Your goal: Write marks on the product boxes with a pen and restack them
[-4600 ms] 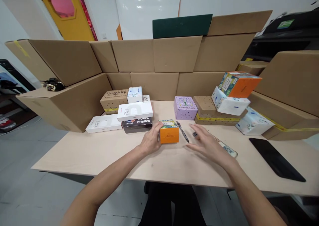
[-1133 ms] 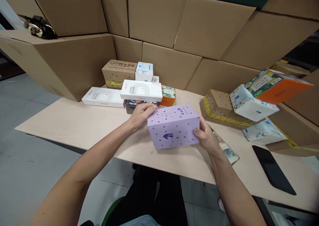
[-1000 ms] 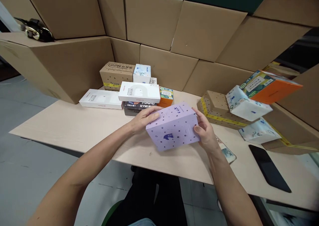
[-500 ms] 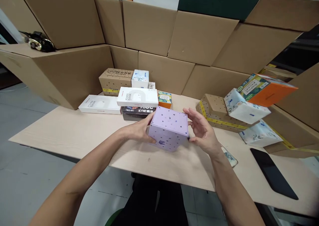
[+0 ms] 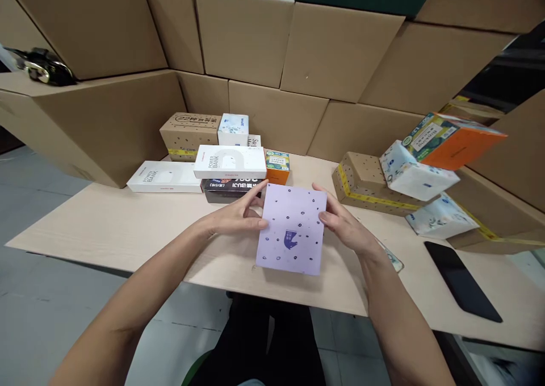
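Observation:
A purple box [image 5: 292, 227] with small dark dots and a bear print is tilted up toward me over the table's front half. My left hand [image 5: 242, 210] grips its left side, thumb on the near face and fingers behind. On the right side, my right hand [image 5: 343, 218] holds the box the same way, thumb near its edge. Just behind it stands a small orange box [image 5: 277, 167]. Left of that, a white power bank box [image 5: 230, 161] lies on a black box [image 5: 232, 190]. The undersides of the purple box and several fingertips are hidden.
Another white power bank box [image 5: 166, 177] lies left, before a brown box [image 5: 190, 136]. At right, a dotted brown box [image 5: 366, 181], white tissue packs [image 5: 419, 173] and an orange box [image 5: 460, 142] are stacked. A black phone-like slab [image 5: 462, 281] lies right. Cardboard walls [image 5: 272, 110] enclose the back.
The orange box went from my left hand to beside the power bank stack. The purple box came forward into both hands and has been turned; its bear-printed face now faces me.

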Demonstrator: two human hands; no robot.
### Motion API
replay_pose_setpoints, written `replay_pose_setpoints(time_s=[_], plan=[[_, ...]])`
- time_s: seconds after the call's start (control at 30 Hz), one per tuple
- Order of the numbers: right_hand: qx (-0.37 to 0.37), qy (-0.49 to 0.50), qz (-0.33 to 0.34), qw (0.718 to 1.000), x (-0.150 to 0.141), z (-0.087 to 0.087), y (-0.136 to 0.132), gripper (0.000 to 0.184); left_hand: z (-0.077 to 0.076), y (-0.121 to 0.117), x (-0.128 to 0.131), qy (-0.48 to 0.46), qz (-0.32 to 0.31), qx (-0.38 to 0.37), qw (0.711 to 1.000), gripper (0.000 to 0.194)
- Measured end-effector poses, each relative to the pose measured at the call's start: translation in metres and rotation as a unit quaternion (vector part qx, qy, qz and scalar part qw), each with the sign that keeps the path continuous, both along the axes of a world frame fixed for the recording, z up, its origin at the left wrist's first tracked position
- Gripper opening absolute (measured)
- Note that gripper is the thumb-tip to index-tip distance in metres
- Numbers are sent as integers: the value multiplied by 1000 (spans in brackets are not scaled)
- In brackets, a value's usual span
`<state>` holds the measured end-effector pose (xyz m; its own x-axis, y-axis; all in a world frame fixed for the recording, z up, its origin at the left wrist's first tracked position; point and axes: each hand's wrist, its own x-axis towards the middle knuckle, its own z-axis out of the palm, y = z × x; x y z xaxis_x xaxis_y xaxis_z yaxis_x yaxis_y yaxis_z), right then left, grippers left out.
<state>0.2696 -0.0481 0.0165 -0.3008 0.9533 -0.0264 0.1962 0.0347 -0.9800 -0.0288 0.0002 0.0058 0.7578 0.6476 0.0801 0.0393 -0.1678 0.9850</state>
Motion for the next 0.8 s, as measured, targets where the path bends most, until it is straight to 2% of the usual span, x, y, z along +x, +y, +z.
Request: replay_pose_setpoints(time_s=[0.13,0.37,0.63,0.73,0.8], plan=[[-67,12,39,997,4,-6,5,61,-1,0,3,32,-4,-38,999,98],[-98,-9,10,995,0,-12,12,48,1,0,7,72,34,-54,995,87],[-113,-9,-43,993,-8,-21,15,47,-5,-3,12,68,81,-71,992,75],[-108,-9,-46,993,-9,-22,15,49,-6,-4,13,55,91,-50,993,77],[-101,-16,-39,994,-11,-22,15,50,-8,-4,13,71,114,-2,991,79]])
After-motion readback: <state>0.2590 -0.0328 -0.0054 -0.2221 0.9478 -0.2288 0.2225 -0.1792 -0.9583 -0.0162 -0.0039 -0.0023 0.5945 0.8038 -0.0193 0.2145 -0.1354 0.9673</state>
